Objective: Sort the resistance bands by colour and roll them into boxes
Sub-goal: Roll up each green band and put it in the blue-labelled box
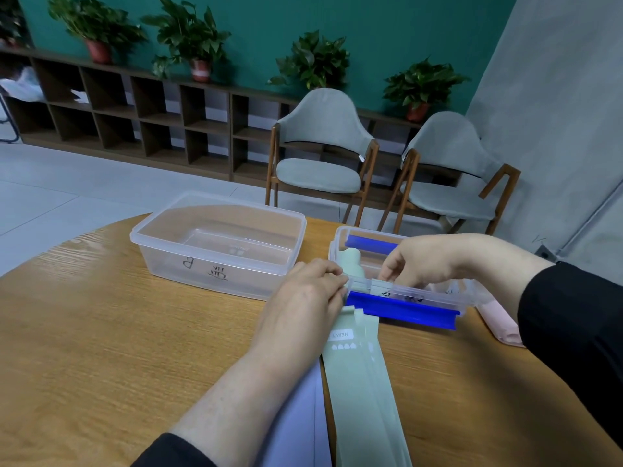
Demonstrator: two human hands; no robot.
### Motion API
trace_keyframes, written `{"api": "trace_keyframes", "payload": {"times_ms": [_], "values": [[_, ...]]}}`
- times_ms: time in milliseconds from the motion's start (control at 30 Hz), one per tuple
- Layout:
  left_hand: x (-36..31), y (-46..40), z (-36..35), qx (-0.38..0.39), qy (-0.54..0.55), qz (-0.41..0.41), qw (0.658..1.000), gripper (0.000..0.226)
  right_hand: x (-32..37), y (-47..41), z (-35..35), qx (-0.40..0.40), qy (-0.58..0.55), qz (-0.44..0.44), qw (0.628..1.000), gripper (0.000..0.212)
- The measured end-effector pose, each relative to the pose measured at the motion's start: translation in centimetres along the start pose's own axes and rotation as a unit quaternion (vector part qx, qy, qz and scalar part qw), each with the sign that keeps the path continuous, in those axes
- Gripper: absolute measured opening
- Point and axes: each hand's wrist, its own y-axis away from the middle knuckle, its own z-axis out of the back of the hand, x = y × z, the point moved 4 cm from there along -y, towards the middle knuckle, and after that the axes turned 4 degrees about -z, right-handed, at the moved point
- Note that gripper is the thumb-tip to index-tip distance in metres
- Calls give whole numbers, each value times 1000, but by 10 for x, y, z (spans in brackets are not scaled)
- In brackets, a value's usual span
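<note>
While our left hand (305, 298) sits at the left end of the smaller clear box (404, 291), fingers curled onto that box's near-left corner, the green bands (362, 382) lie directly under and just right of that wrist. Stack is flat on the table (101, 332), long axis running from the near edge up toward the box; the far ends reach the box's near wall, beside our left fingertips. Top band's "HEAVY" label sits near that far end, upside down to us. Our right hand (424, 261) reaches in over the box's rim, fingers bent down into it, seems to pinch a pale green strip at the near wall; can't confirm, the tips are partly hidden. A rolled green piece (352, 264) stands inside the box at its left end. Blue latches on the box's near and far sides. A lavender band (300, 423) lies left of the green stack, under our left forearm; pink band (499, 325) toward the right edge. Larger clear box (219, 244) left of the smaller one, marked "B".
</note>
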Motion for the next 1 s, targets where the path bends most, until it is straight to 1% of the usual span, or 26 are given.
{"api": "trace_keyframes", "payload": {"times_ms": [100, 167, 367, 500, 567, 600, 633, 700, 767, 833, 867, 900, 933, 1000], "values": [[0, 0, 0, 6, 8, 5, 1000, 23, -2, 3, -1, 35, -49, 9, 998, 22], [0, 0, 0, 7, 13, 4, 1000, 24, -2, 4, -2, 42, -56, 13, 997, 22], [1, 1, 0, 4, 12, 6, 1000, 25, -6, 6, -1, 19, -78, 7, 997, 20], [0, 1, 2, -12, 22, 7, 1000, 20, -8, 5, -2, 17, -72, 0, 997, 19], [-2, 1, 6, -31, 26, 13, 999, 16, -8, 5, -2, -1, -64, 1, 998, 21], [-2, 1, 8, -37, 23, 17, 999, 14, -7, 7, 0, -25, -52, 3, 998, 23], [-2, 1, 10, -40, 14, 23, 999, 15, -6, 9, 2, -69, -35, 9, 997, 28], [-3, 1, 14, -30, -21, 33, 999, 19, -1, 19, 10, -203, -14, 34, 978, 37], [-5, 1, 15, 7, -70, 35, 997, 21, 7, 38, 13, -346, -43, 76, 934, 38], [-5, 2, 13, 60, -102, 34, 992, 21, 16, 62, 2, -447, -75, 135, 881, 37], [-4, 3, 12, 87, -111, 35, 989, 22, 21, 73, -10, -476, -80, 166, 860, 36], [-2, 4, 11, 114, -117, 38, 986, 23, 27, 84, -25, -486, -84, 198, 847, 34], [1, 5, 10, 138, -122, 42, 982, 24, 33, 92, -45, -480, -90, 225, 843, 33], [4, 5, 11, 168, -129, 45, 976, 23, 43, 99, -89, -436, -100, 244, 860, 29]]}}
